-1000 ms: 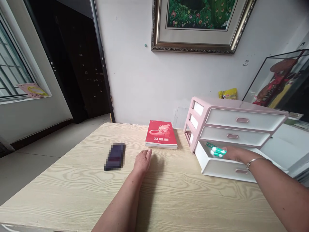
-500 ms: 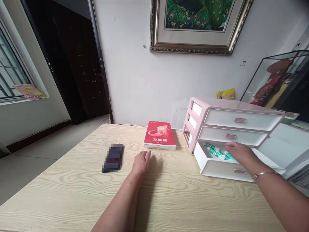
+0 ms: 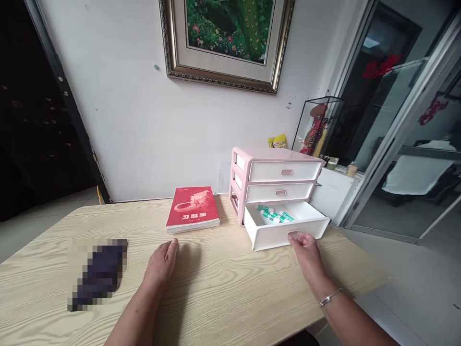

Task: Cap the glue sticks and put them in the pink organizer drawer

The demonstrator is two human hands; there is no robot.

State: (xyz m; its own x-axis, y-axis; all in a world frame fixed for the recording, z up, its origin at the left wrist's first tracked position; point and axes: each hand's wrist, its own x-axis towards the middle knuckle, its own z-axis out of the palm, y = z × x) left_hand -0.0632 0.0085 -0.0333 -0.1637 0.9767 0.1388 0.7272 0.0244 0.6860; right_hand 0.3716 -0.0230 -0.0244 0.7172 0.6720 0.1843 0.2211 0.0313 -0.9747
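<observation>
A pink and white three-drawer cabinet point(image 3: 281, 154) stands at the back right of the table, its bottom drawer point(image 3: 273, 238) pulled out. Several green and white tubes point(image 3: 275, 216) lie inside that drawer. The fingers of my right hand point(image 3: 305, 247) are at the pink handle point(image 3: 293, 233) on the drawer's front, thumb and fingers bent around it. My left hand point(image 3: 161, 259) rests on the table with its fingers together, pointing toward a red book point(image 3: 192, 206); it touches no object that I can make out.
A dark pixelated object point(image 3: 103, 271) lies on the wooden table point(image 3: 230, 288) at the left. Behind the cabinet are a yellow packet point(image 3: 279, 141) and a glass case point(image 3: 315, 127). The table's right edge runs beyond my right forearm.
The view has swung to the right. My right hand has moved from above the open drawer down to the handle on its front. My left hand has stayed near the book.
</observation>
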